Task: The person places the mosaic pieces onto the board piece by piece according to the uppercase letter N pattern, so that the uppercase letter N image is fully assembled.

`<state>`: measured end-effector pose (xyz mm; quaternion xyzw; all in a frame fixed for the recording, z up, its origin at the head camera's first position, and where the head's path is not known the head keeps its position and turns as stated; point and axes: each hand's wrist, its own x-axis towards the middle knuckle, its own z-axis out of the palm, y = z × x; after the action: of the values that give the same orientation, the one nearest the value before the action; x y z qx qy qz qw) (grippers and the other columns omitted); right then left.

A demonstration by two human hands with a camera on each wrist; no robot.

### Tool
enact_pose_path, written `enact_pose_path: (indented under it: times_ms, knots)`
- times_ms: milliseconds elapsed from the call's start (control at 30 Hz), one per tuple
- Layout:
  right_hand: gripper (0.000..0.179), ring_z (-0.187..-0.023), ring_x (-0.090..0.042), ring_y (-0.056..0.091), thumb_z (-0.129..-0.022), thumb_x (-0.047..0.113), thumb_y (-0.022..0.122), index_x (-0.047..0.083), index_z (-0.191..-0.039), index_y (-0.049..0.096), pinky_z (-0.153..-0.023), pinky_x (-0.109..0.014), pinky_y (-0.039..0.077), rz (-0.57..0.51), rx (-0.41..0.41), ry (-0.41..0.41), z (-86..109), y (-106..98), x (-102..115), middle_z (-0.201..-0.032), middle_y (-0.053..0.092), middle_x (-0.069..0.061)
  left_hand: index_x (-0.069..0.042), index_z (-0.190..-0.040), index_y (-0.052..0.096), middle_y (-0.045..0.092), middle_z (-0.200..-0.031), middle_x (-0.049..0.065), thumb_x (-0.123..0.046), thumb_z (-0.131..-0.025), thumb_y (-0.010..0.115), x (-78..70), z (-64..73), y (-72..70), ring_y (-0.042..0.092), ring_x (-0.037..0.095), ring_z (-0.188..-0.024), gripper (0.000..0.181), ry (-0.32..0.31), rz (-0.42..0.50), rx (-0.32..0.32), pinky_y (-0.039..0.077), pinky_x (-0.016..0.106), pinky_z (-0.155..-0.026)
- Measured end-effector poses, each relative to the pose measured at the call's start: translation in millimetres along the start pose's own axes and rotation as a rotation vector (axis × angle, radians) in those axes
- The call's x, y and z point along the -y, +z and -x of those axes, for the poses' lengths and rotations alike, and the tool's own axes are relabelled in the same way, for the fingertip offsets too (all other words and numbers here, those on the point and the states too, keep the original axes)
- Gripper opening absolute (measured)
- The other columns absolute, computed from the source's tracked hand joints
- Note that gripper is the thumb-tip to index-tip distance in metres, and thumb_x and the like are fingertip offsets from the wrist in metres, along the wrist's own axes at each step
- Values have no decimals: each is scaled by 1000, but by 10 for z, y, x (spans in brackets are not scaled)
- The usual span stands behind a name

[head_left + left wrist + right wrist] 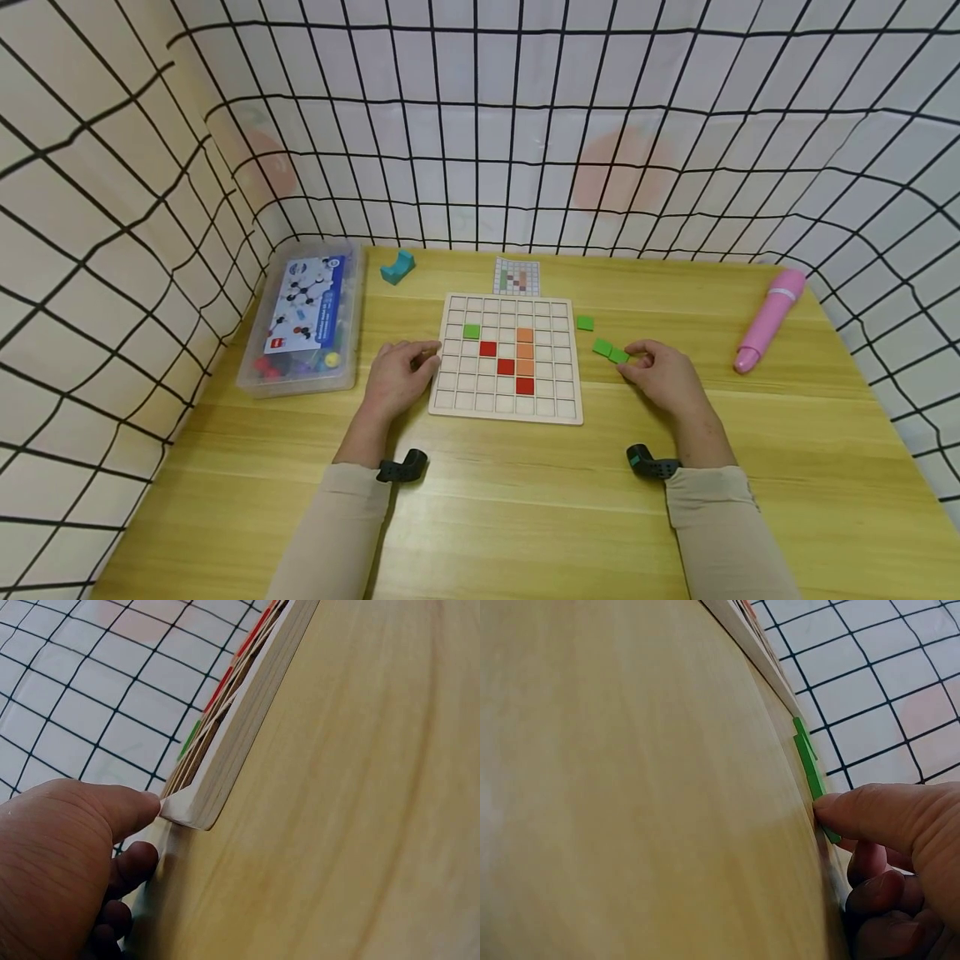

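Note:
A pale wooden grid board [457, 402] lies mid-table. On it sit a green tile [471, 332], three red tiles [506, 367] in a diagonal and three orange tiles [525, 351] in a column. My left hand [401, 375] rests at the board's left edge, thumb [139, 810] right at the corner in the left wrist view. To the right of the board, my right hand [663, 375] pinches a green square tile [618, 356] between thumb and index finger. Another green tile [602, 347] lies against it, and a third green tile [585, 322] is farther back.
Behind the board lies a small pattern card [517, 277]. A clear plastic box [298, 321] of coloured parts stands at the left, with a teal block [398, 267] beyond it. At the right lies a pink cylindrical object [769, 321]. Black wire grid [517, 133] surrounds the table's back and sides.

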<state>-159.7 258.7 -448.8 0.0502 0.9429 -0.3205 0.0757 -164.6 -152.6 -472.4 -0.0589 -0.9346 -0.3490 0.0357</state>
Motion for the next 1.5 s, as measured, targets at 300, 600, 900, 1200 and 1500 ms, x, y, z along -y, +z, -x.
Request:
enact_pose_path:
  times_ms: [300, 600, 900, 1200, 1500]
  knots:
    - [41, -79, -21, 54, -99, 30, 66, 4, -130, 62, -71, -32, 41, 10, -6, -17, 2, 3, -14, -93, 64, -8, -18, -129, 73, 71, -95, 7, -29, -98, 65, -2, 2, -6, 51, 25, -87, 33, 3, 5, -1, 39, 37, -80]
    - [42, -80, -21, 54, -99, 34, 66, 9, -133, 62, -74, -33, 41, -22, -16, -30, 14, -1, -19, -93, 64, -7, -18, -128, 73, 71, -96, 8, -29, -98, 65, -8, 1, -3, 51, 25, -88, 33, 1, 1, -2, 39, 36, -80]
    - [40, -80, -20, 52, -99, 37, 66, 13, -131, 63, -73, -32, 43, -81, -11, -92, -10, 30, 133, -93, 59, -5, -19, -129, 73, 72, -98, 8, -30, -98, 65, -17, 2, -7, 51, 25, -89, 34, -4, 5, 3, 40, 37, -81]
    - [40, -77, -20, 51, -98, 35, 67, 13, -131, 63, -70, -33, 42, -85, 41, -146, -33, 100, 315, -91, 61, -5, -18, -129, 73, 70, -95, 7, -29, -98, 66, 6, 2, -5, 50, 25, -87, 33, 6, 3, 0, 39, 36, -80]
    - [35, -77, -21, 51, -98, 28, 69, 13, -129, 65, -68, -30, 41, -125, 80, -161, -27, 262, 520, -88, 59, -5, -17, -128, 73, 71, -97, 8, -28, -98, 66, 4, -3, 2, 50, 25, -87, 33, 12, 9, -11, 39, 36, -79]
